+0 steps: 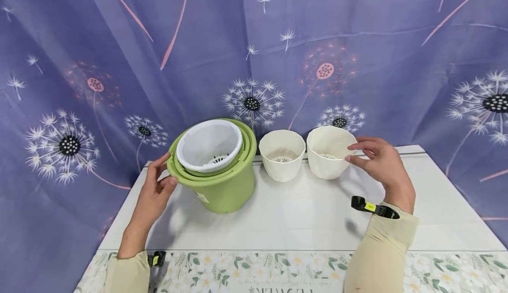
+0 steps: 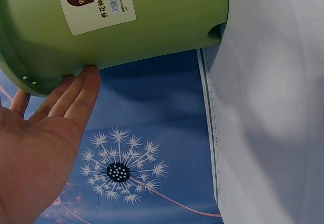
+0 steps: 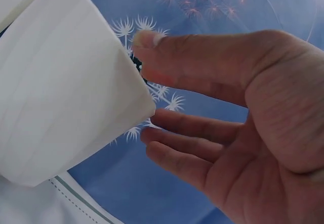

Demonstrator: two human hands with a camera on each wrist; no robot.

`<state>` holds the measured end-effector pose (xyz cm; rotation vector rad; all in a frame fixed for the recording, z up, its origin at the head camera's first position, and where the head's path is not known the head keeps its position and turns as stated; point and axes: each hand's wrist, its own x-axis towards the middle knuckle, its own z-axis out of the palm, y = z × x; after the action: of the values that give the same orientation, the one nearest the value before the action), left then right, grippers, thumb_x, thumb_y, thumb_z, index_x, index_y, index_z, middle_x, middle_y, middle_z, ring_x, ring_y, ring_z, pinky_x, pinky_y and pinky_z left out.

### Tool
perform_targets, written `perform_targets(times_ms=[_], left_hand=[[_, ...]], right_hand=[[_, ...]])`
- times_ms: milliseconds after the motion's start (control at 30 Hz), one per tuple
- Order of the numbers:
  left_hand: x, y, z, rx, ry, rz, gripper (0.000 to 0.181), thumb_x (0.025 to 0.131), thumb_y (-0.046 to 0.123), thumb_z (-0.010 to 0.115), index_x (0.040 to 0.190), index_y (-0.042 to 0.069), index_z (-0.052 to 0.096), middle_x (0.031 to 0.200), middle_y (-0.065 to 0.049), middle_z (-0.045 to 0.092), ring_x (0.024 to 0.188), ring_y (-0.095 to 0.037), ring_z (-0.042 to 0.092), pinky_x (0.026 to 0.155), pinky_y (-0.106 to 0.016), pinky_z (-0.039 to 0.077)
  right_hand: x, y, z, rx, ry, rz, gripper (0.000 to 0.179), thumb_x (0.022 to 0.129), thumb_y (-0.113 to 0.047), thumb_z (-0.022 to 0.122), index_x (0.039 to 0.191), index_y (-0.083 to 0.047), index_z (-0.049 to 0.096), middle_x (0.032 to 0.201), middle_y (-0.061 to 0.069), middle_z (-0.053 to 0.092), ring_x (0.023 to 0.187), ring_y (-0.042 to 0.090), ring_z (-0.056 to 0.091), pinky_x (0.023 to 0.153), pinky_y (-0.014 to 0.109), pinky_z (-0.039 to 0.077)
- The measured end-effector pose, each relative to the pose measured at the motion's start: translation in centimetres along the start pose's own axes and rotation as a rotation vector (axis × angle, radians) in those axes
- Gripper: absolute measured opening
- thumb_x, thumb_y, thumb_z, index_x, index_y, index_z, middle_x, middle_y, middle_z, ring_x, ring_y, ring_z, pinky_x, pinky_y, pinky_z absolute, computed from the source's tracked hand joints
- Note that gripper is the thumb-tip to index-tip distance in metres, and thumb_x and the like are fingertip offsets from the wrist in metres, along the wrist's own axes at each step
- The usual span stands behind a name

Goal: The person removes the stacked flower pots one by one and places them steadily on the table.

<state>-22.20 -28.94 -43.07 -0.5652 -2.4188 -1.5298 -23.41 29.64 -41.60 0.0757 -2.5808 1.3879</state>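
Observation:
On the left of the head view stands a large green flowerpot with another green pot nested in it and a white pot innermost. My left hand touches its left rim with fingertips and thumb; in the left wrist view the extended fingers lie under the rim, thumb hidden. Two cream faceted pots stand to the right, a middle one and a right one. My right hand is at the right pot's edge, thumb and fingers extended and spread.
A white cloth with a floral border covers the table. Behind the pots hangs a purple dandelion-print curtain. Both wrists wear black straps, the right strap showing more.

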Motion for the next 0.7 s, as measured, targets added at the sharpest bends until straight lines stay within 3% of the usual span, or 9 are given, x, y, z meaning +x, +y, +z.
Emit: perform_targets(times_ms=[133, 300, 367, 567, 700], left_hand=[[0.6, 0.1, -0.1, 0.004, -0.004, 0.018, 0.064, 0.113, 0.013, 0.053, 0.169, 0.022, 0.024, 0.161, -0.017, 0.040, 0.124, 0.001, 0.062, 0.099, -0.013, 0.049], [0.7, 0.2, 0.1, -0.003, -0.002, 0.024, 0.064, 0.113, 0.013, 0.054, 0.169, 0.022, 0.025, 0.161, -0.018, 0.040, 0.124, 0.001, 0.062, 0.099, -0.013, 0.049], [0.7, 0.2, 0.2, -0.006, -0.004, 0.026, 0.064, 0.113, 0.013, 0.053, 0.169, 0.022, 0.024, 0.161, -0.019, 0.040, 0.124, 0.000, 0.062, 0.099, -0.013, 0.048], [0.4, 0.1, 0.2, 0.021, 0.001, 0.012, 0.064, 0.113, 0.014, 0.054, 0.169, 0.024, 0.024, 0.161, -0.020, 0.040, 0.124, 0.003, 0.061, 0.098, -0.012, 0.048], [0.2, 0.0, 0.1, 0.024, 0.014, 0.000, 0.065, 0.113, 0.014, 0.054, 0.169, 0.025, 0.024, 0.161, -0.017, 0.041, 0.124, 0.003, 0.061, 0.099, -0.012, 0.048]], right_hand=[[-0.3, -0.3, -0.2, -0.022, 0.038, 0.023, 0.037, 0.096, -0.024, 0.082, 0.124, -0.001, 0.075, 0.153, 0.017, 0.051, 0.139, 0.047, 0.055, 0.102, 0.014, 0.050], [-0.3, -1.0, -0.4, -0.067, 0.066, 0.019, 0.039, 0.097, -0.028, 0.082, 0.127, -0.005, 0.075, 0.150, 0.014, 0.054, 0.136, 0.047, 0.057, 0.109, 0.042, 0.051], [-0.2, -1.4, -0.4, -0.064, 0.075, 0.008, 0.039, 0.097, -0.027, 0.081, 0.127, -0.004, 0.074, 0.150, 0.014, 0.054, 0.136, 0.045, 0.057, 0.110, 0.046, 0.050], [0.0, -2.2, 0.2, -0.062, 0.117, -0.053, 0.033, 0.095, -0.016, 0.082, 0.124, -0.002, 0.076, 0.145, 0.012, 0.058, 0.133, 0.035, 0.058, 0.111, 0.038, 0.049], [0.2, -2.6, 0.6, -0.073, 0.131, -0.107, 0.033, 0.094, -0.014, 0.083, 0.124, -0.003, 0.076, 0.141, 0.015, 0.060, 0.130, 0.037, 0.060, 0.110, 0.040, 0.050]])
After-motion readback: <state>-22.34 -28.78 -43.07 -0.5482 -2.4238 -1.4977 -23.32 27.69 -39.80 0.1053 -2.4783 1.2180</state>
